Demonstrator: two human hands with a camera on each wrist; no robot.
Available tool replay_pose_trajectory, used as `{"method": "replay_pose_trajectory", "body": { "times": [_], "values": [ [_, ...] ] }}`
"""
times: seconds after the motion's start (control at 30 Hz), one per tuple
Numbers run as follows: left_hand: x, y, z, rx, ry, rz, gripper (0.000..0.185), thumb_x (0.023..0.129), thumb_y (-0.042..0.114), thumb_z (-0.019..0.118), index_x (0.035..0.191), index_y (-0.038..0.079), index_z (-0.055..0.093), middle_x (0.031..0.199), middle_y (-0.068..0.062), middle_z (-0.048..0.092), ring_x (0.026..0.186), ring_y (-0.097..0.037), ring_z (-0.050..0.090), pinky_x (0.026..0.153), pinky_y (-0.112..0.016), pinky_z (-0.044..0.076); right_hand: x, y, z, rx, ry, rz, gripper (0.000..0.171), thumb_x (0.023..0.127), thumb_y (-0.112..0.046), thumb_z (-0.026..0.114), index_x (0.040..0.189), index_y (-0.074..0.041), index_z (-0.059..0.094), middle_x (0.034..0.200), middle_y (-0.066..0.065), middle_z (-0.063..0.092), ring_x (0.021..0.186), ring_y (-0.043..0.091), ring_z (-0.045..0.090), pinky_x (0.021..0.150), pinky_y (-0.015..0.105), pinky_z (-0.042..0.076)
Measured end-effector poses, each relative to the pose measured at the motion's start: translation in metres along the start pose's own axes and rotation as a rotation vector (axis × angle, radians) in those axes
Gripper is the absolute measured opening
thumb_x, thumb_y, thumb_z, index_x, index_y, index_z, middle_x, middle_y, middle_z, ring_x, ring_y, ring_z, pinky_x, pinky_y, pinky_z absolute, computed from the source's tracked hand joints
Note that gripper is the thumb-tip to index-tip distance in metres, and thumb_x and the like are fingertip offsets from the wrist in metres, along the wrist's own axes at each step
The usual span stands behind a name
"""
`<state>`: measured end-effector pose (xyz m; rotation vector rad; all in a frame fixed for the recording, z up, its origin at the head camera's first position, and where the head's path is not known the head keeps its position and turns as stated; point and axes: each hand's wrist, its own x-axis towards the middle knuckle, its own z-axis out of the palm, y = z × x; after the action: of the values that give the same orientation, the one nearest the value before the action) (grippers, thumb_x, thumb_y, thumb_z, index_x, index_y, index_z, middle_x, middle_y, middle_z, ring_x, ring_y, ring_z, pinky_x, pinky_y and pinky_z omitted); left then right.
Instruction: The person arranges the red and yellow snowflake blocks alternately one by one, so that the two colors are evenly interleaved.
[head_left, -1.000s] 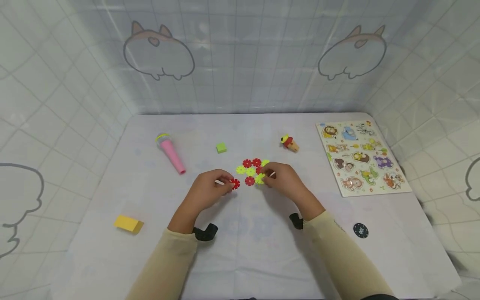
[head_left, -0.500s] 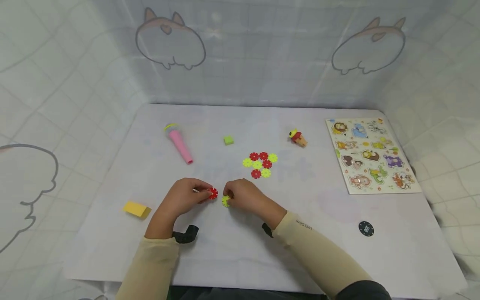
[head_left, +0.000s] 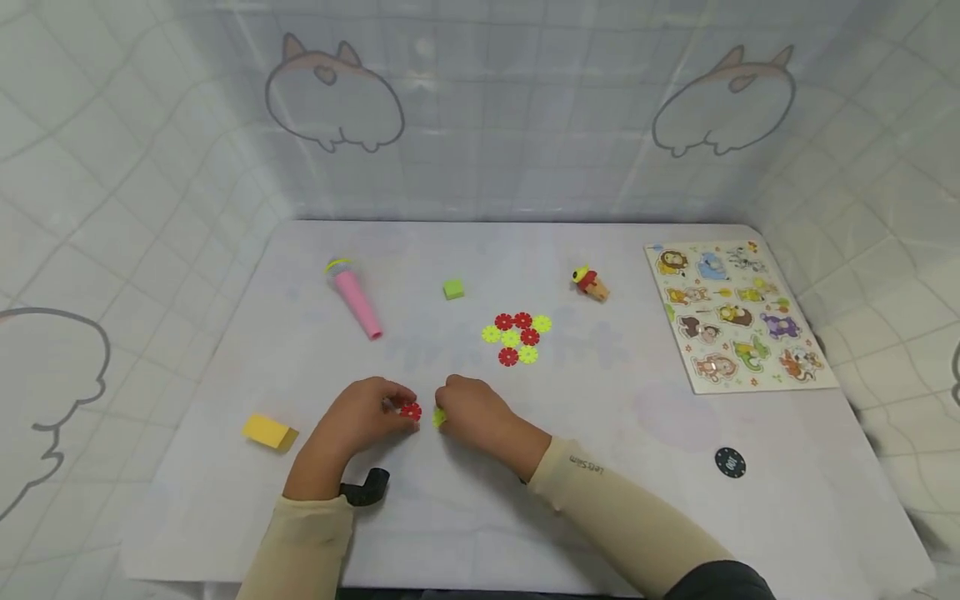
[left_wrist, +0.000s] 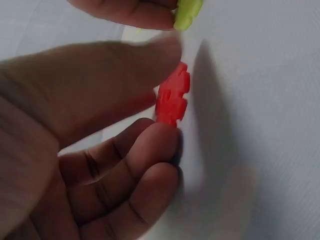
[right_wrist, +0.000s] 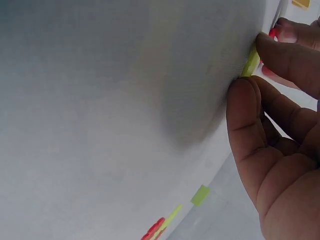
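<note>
My left hand [head_left: 366, 417] pinches a red notched plastic disc [head_left: 410, 412] between thumb and fingers; in the left wrist view the red disc [left_wrist: 172, 97] stands edge-on. Just to its right, my right hand [head_left: 476, 418] pinches a yellow-green notched disc [head_left: 439, 417], seen edge-on as a yellow-green disc [right_wrist: 251, 62] in the right wrist view. A small gap separates the two discs, both low over the white table. Beyond the hands lies a cluster of several flat discs, among them a red disc [head_left: 507, 357] and a yellow-green disc [head_left: 528, 354].
A pink toy microphone [head_left: 357, 304] and a green block [head_left: 453, 288] lie farther back. A small red-and-yellow toy [head_left: 590, 284] and an animal puzzle board [head_left: 738, 325] are to the right. A yellow block [head_left: 269, 432] lies left, a black "100" chip [head_left: 730, 462] front right.
My right hand has left the cluster with a yellow-green disc and moved left, toward the person. My left hand has come nearer the person too, still pinching the red disc.
</note>
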<state>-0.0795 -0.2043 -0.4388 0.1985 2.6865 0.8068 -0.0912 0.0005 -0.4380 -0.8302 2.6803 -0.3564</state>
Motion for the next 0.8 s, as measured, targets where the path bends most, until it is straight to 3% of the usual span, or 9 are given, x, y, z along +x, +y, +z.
{"method": "replay_pose_trajectory", "body": {
  "times": [0.13, 0.4, 0.8],
  "values": [
    [0.0, -0.002, 0.003, 0.001, -0.003, 0.092, 0.018, 0.085, 0.015, 0.086, 0.103, 0.018, 0.083, 0.098, 0.006, 0.071, 0.088, -0.015, 0.063, 0.081, -0.039, 0.054, 0.003, -0.004, 0.002, -0.051, 0.014, -0.021, 0.017, 0.091, -0.02, 0.081, 0.105, -0.01, 0.077, 0.082, -0.002, 0.058, 0.071, 0.01, 0.052, 0.064, 0.022, 0.046],
    [0.001, -0.003, 0.003, -0.016, 0.017, 0.099, 0.017, 0.084, 0.015, 0.088, 0.1, 0.018, 0.084, 0.093, 0.01, 0.073, 0.09, -0.013, 0.065, 0.083, -0.038, 0.055, 0.006, -0.008, -0.002, -0.036, 0.011, -0.008, 0.022, 0.092, -0.023, 0.08, 0.108, -0.008, 0.076, 0.084, 0.001, 0.058, 0.07, 0.012, 0.053, 0.062, 0.021, 0.045],
    [0.003, -0.002, 0.003, 0.013, -0.008, 0.114, 0.021, 0.081, 0.011, 0.09, 0.101, 0.014, 0.083, 0.086, 0.009, 0.07, 0.078, -0.009, 0.062, 0.075, -0.035, 0.053, 0.005, -0.011, 0.0, -0.029, -0.002, 0.004, 0.031, 0.09, -0.026, 0.083, 0.111, -0.006, 0.074, 0.09, 0.002, 0.06, 0.072, 0.013, 0.055, 0.065, 0.022, 0.048]
  ]
}}
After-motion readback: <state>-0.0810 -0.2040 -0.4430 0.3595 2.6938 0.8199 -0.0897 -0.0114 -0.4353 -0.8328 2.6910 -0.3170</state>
